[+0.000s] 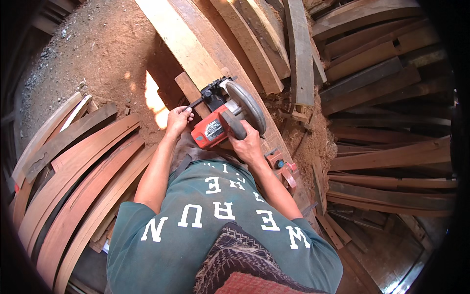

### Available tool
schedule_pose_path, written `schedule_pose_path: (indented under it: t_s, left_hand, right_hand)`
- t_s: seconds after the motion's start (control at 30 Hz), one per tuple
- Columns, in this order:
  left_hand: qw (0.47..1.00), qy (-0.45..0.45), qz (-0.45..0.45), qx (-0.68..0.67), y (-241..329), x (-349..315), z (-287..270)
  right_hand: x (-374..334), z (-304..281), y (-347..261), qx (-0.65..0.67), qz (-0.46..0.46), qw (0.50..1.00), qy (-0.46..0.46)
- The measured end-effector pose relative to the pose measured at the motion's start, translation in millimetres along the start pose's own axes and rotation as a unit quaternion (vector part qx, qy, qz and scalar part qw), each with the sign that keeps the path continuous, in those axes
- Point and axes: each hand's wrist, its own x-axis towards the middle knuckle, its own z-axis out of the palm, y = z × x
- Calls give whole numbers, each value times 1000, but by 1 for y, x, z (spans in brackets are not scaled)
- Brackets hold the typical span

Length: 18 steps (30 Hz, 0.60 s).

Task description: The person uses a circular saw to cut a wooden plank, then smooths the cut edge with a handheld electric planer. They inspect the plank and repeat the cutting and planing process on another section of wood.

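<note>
A circular saw [209,129] with a red motor housing and a rounded grey blade guard [253,110] rests at the near end of a pale plank [188,49]. My right hand [248,145] is wrapped round the saw's dark rear handle. With closed fingers, my left hand [179,120] pinches the end of a thin dark guide bar [196,103] sticking out from the saw's base on the left. A short piece of wood [184,84] lies by the plank's left edge. The blade itself is hidden.
The plank lies on a long reddish beam [223,56]. A red tool with a dark knob [281,165] sits on the beam to my right. Curved-looking boards [85,188] are stacked at left, more timber [387,142] at right. Sawdust [112,54] covers the ground.
</note>
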Motion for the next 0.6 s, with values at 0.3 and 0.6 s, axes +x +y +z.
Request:
schedule_pose_path:
  t_s: [0.3,0.6]
  left_hand:
    - [1000,6,-6,-2,7,4,-2]
    - [997,-58,-34,34,0,-18,6]
  right_hand:
    - [6,3,-3,6,-20,1000,8]
    - [-9,-18,-10,-34,-9,999,24]
